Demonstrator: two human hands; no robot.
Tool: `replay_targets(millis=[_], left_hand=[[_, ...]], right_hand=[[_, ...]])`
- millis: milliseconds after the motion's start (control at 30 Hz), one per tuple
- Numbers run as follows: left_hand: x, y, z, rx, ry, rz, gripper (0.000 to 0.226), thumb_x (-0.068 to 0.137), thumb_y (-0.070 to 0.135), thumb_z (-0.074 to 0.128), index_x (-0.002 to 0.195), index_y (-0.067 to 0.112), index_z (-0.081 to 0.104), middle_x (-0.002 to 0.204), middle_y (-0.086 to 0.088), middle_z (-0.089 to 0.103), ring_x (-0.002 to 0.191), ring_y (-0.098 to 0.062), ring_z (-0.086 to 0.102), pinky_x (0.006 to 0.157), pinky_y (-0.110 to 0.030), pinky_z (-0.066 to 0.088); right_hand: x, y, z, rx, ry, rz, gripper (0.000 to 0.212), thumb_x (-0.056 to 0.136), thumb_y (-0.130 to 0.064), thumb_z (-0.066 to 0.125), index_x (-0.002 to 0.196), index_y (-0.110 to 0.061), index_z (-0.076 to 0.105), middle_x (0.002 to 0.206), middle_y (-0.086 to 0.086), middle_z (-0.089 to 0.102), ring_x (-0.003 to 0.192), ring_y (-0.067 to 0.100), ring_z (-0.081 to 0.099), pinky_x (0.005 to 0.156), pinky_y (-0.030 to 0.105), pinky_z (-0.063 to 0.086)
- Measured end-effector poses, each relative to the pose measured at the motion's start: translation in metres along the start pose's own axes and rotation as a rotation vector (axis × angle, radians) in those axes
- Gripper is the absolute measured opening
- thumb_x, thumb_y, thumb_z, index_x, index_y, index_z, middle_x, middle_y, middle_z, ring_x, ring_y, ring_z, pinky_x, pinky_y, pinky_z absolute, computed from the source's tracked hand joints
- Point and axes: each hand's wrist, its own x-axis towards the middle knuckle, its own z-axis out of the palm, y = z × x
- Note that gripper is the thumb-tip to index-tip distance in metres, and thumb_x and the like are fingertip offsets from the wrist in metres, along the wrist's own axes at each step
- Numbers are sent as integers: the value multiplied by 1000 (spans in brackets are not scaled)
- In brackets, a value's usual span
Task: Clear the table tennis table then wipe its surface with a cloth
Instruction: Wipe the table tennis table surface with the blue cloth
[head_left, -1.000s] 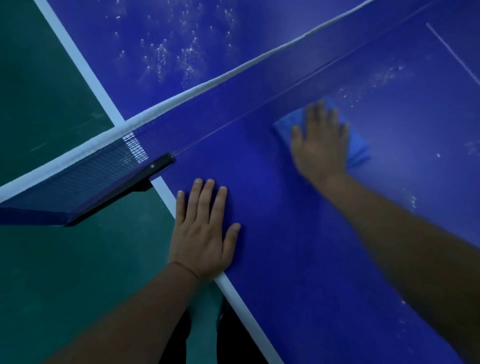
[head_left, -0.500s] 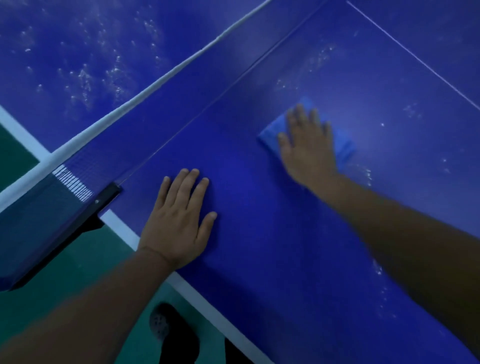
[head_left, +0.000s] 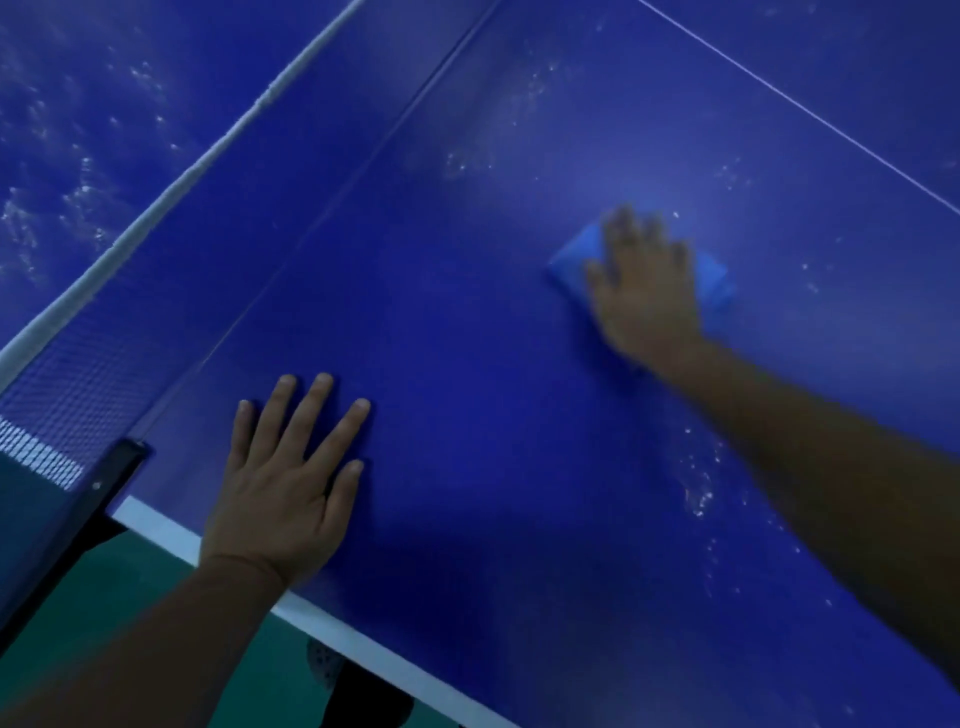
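Table smooth matt; cloth soft fabric; net mesh.

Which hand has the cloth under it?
The right hand, pressing flat on the blue cloth; the left hand rests on bare table.

Two hands, one cloth, one net.

The left hand is laid flat, palm down, with the fingers straight and slightly spread (the thumb held a little apart); its forearm is extended up from the lower left. The right hand is stretched further forward, palm down, fingers straight and pressed onto a cloth, its outline blurred; the right arm is held nearly straight
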Motion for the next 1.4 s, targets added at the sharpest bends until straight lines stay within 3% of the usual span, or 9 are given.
replay_targets(millis=[133, 267, 333, 467, 533, 700, 1000, 1200, 1400], left_hand=[[0, 1, -4, 0, -44, -17, 57, 101, 47, 25, 153, 28, 33, 163, -6, 22, 153, -31, 10, 120, -59, 8], [1, 3, -7, -5, -47, -30, 57, 101, 49, 21, 152, 27, 35, 162, -8, 25, 152, -32, 13, 121, -57, 8], [1, 4, -8, 8, -51, -31, 57, 101, 48, 22, 152, 26, 36, 162, -8, 26, 152, -32, 13, 121, -56, 8], [1, 1, -6, 21, -76, -41, 57, 99, 45, 28, 152, 26, 37, 163, -7, 24, 152, -31, 11, 120, -58, 10], [0, 0, -4, 30, -81, -35, 57, 99, 46, 27, 153, 27, 36, 163, -7, 22, 152, -31, 11, 120, -58, 10], [1, -2, -2, 36, -57, -29, 59, 101, 51, 19, 152, 27, 38, 162, -7, 25, 151, -33, 14, 121, -57, 8], [2, 1, -4, 40, -87, -47, 60, 100, 53, 16, 152, 28, 36, 161, -9, 26, 151, -34, 15, 121, -54, 6], [3, 4, -9, 30, -112, -61, 60, 95, 47, 29, 151, 25, 37, 160, -12, 30, 150, -36, 16, 121, -55, 6], [5, 6, -12, -4, -100, -38, 61, 95, 46, 30, 151, 24, 38, 160, -13, 30, 150, -37, 15, 121, -51, 1]], right_hand=[[7, 12, -5, 96, 43, 457, 62, 104, -46, 28, 157, -14, 22, 166, 5, 15, 152, 32, 12, 119, 57, 12], [-43, -66, 10, 68, -33, -215, 64, 101, -51, 22, 156, -19, 25, 165, 2, 18, 152, 30, 13, 120, 55, 9], [-28, -45, 4, 25, -64, -316, 65, 100, -53, 19, 157, -22, 24, 165, 1, 18, 152, 29, 14, 120, 53, 11], [37, 41, -9, 72, -18, 382, 61, 104, -47, 23, 158, -18, 19, 166, 3, 12, 152, 31, 10, 120, 56, 11], [36, 29, -10, 124, 18, 520, 62, 104, -46, 24, 158, -16, 19, 166, 3, 11, 152, 31, 9, 119, 58, 10], [-47, -66, 10, 42, -37, -334, 64, 99, -52, 24, 155, -21, 28, 164, 0, 22, 152, 29, 15, 120, 55, 7], [-7, 70, 1, 67, 3, 257, 61, 104, -47, 28, 157, -18, 23, 165, 4, 16, 151, 33, 12, 119, 57, 12], [-159, 0, 23, 29, -76, -453, 61, 101, -52, 30, 156, -26, 25, 165, 1, 18, 151, 32, 15, 118, 61, 12], [-54, 77, 4, 67, -16, 225, 67, 98, -53, 23, 156, -20, 29, 164, 2, 23, 151, 32, 18, 118, 57, 14]])
